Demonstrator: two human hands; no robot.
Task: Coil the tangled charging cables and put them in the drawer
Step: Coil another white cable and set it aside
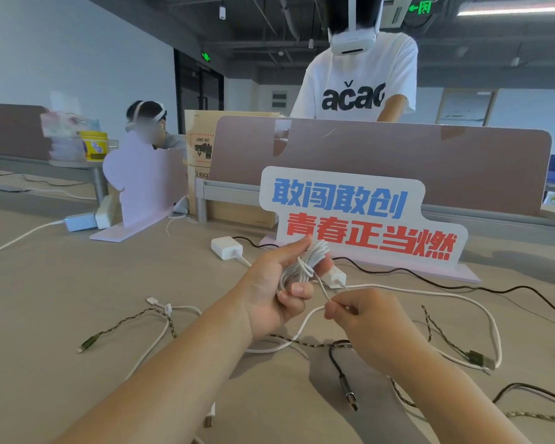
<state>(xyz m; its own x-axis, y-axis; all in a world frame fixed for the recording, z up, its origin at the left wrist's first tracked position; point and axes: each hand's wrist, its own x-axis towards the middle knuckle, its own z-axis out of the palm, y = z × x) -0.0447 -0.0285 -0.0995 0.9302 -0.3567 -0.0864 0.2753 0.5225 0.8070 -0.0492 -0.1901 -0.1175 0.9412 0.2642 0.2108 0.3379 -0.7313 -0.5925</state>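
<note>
- Your left hand (269,283) is up over the flat beige desk (77,283). Its fingers curl round a bunch of loops of the thin white charging cable (305,267).
- One finger of that hand points up past the loops. The other fingers bend in and hold the loops.
- Your right hand (362,318) is just beside the left one. Its fingers pinch the loose part of the same cable, close to the loops.
- From that pinch the cable runs off to the right. It bends down in a big curve and lies on the desk.
- A small white plug block (334,278) shows just behind your left hand. You cannot tell if it rests on the desk.
- A bigger square white charger (226,247) lies on the desk further left, with its own white wire.
- A brown and green woven cable (119,325) lies on the desk to the left of your arms.
- A black cable with a shiny metal plug (346,389) lies between your arms.
- A white sign with big blue and red letters (362,219) stands on the desk behind your hands.
</note>
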